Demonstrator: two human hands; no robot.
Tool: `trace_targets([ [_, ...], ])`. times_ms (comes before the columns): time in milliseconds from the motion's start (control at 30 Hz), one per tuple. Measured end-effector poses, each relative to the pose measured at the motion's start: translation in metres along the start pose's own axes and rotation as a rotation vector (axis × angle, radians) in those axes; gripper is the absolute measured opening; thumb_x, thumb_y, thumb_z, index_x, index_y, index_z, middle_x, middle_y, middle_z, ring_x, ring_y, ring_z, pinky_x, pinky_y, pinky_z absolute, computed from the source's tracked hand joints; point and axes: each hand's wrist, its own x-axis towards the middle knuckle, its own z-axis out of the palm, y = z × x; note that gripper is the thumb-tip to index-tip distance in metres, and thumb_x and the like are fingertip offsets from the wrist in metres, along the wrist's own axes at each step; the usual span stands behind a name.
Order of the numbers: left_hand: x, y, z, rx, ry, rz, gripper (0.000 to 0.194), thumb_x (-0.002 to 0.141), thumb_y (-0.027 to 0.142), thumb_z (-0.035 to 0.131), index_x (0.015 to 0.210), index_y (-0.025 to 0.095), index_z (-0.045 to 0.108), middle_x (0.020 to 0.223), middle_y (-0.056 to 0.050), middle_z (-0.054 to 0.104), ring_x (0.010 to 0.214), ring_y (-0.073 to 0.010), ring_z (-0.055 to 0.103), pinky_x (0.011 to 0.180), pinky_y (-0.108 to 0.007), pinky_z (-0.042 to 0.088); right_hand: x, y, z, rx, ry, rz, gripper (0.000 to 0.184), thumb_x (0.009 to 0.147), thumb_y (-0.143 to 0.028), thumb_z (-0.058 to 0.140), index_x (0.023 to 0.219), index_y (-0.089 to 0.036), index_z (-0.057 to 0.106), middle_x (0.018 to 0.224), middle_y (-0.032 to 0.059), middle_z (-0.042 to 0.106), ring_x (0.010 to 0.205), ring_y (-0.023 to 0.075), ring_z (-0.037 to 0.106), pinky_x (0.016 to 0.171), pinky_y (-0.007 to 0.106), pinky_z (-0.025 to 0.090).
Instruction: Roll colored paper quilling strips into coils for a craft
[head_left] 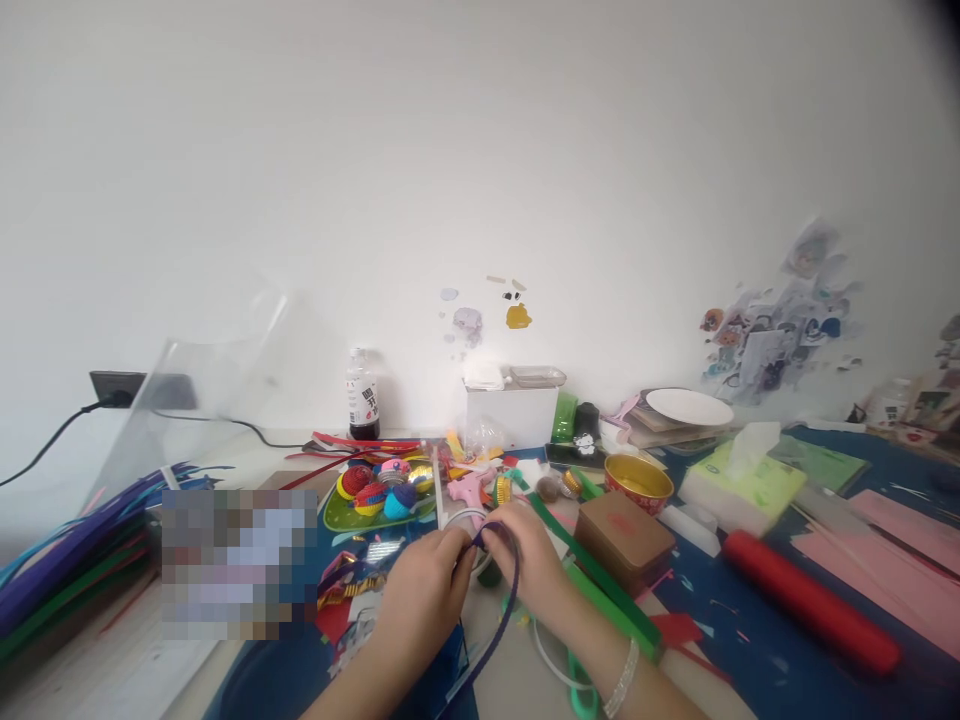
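My left hand [429, 575] and my right hand [531, 560] meet at the middle of the worktable, fingers closed in a pinch. Between them they hold a narrow dark purple strip [506, 612]; its loose length curves down below the fingers toward the front edge. Part of a thin white hoop [551, 655] shows below my right forearm, and a white curve also appears behind the fingertips. Whether the strip is wound on the hoop is hidden by my fingers. Just beyond my hands lies a pink glue gun-like object [469, 490].
Colourful wrapped balls sit on a green tray [337, 520] at the left. A brown box [626, 535], gold-and-red bowl [639, 480], tissue pack [742, 480] and red roll [810, 600] stand right. Green-handled scissors [583, 695] lie near the front. A bottle [364, 395] stands by the wall.
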Motion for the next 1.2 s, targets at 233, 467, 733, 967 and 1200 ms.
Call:
trace_targets([
  [233, -0.001, 0.0, 0.002, 0.084, 0.009, 0.05, 0.023, 0.087, 0.022, 0.034, 0.074, 0.019, 0.053, 0.07, -0.004, 0.061, 0.067, -0.0198, 0.057, 0.059, -0.028, 0.04, -0.002, -0.003, -0.003, -0.073, -0.064, -0.05, 0.02, 0.087, -0.02, 0.039, 0.069, -0.019, 0.047, 0.067, 0.0004, 0.048, 0.063, 0.0142, 0.045, 0.059, 0.025, 0.036],
  [467, 0.0, 0.0, 0.002, 0.079, 0.057, 0.123, 0.023, 0.088, 0.021, 0.035, 0.071, 0.019, 0.051, 0.068, -0.003, 0.06, 0.065, -0.019, 0.054, 0.062, -0.031, 0.039, -0.002, -0.002, 0.0, -0.053, -0.033, -0.074, 0.02, 0.088, -0.02, 0.04, 0.07, -0.019, 0.05, 0.068, 0.0008, 0.05, 0.064, 0.0141, 0.046, 0.059, 0.025, 0.037],
  [733, 0.001, -0.003, -0.002, 0.13, 0.089, 0.135, 0.027, 0.087, 0.019, 0.034, 0.067, 0.02, 0.052, 0.064, -0.002, 0.06, 0.062, -0.0178, 0.053, 0.062, -0.03, 0.035, -0.003, -0.009, -0.002, -0.104, -0.04, -0.078, 0.017, 0.089, -0.02, 0.04, 0.09, -0.02, 0.058, 0.081, 0.0044, 0.058, 0.075, 0.0173, 0.051, 0.066, 0.028, 0.04],
  [967, 0.009, -0.015, -0.01, 0.199, 0.092, -0.068, 0.031, 0.088, 0.037, 0.035, 0.085, 0.02, 0.06, 0.08, -0.006, 0.066, 0.08, -0.0237, 0.057, 0.072, -0.035, 0.039, -0.003, -0.005, 0.0, -0.241, -0.051, -0.045, 0.026, 0.089, -0.019, 0.035, 0.071, -0.019, 0.054, 0.07, 0.0034, 0.054, 0.067, 0.0173, 0.047, 0.06, 0.027, 0.036],
  [1200, 0.018, -0.044, -0.017, 0.234, 0.147, -0.24, 0.035, 0.086, 0.034, 0.034, 0.094, 0.01, 0.059, 0.092, -0.018, 0.063, 0.089, -0.0339, 0.056, 0.071, -0.044, 0.04, -0.005, -0.002, 0.003, -0.274, -0.088, -0.019, 0.026, 0.09, -0.02, 0.036, 0.07, -0.019, 0.053, 0.068, 0.0031, 0.053, 0.066, 0.017, 0.047, 0.059, 0.026, 0.035],
])
